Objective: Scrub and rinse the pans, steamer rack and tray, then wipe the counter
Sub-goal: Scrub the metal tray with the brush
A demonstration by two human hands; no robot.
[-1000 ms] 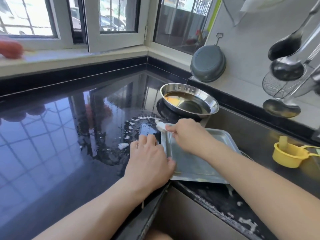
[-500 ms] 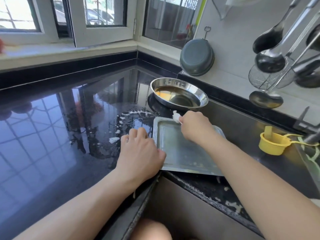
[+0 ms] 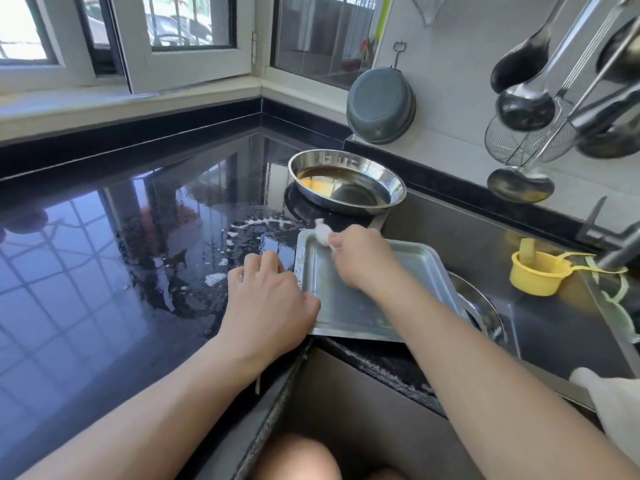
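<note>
A rectangular steel tray lies at the sink's left edge, partly on the black counter. My left hand grips the tray's near left rim, thumb over the edge. My right hand holds a white soapy scrubber against the tray's far left corner. Behind the tray stands a round steel pan with brownish liquid in it. Another round steel piece shows partly under the tray's right side, in the sink.
White foam spots and water lie on the counter left of the tray. A yellow cup sits in the sink. A grey basin, ladles and a wire skimmer hang on the right wall. A tap juts in at right.
My right hand slid the scrubber along the tray's far edge and back to its far left corner. My left hand kept its hold on the rim. The camera shifted slightly.
</note>
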